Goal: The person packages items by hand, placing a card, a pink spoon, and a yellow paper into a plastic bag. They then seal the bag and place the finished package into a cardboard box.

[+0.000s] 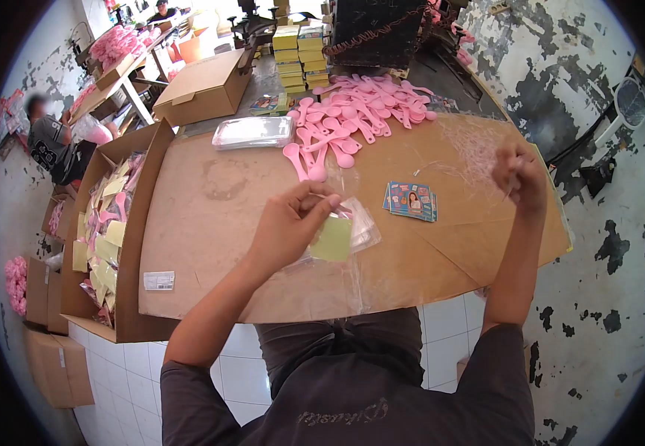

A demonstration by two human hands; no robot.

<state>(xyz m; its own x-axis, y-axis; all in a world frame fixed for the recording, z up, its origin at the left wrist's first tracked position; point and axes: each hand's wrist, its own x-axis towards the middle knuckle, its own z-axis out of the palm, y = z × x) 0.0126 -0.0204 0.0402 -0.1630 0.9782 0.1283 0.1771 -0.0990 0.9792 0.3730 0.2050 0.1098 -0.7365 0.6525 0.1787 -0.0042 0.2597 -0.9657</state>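
Note:
My left hand pinches the top of a small clear plastic bag with a pale yellow-green card in it. Under that bag, more clear plastic bags lie on the cardboard-covered table. Over at the right, my right hand is raised with its fingers closed; a thin pale sliver seems to show at them, too blurred to name. Beside and below it spreads a heap of thin clear strips. Between my hands sits a small stack of printed cards. Pink plastic spoons are piled beyond my left hand.
An open carton at the left holds several packed bags with spoons and cards. A stack of clear bags lies near a closed cardboard box. Yellow-edged card stacks stand at the back. Another person sits far left.

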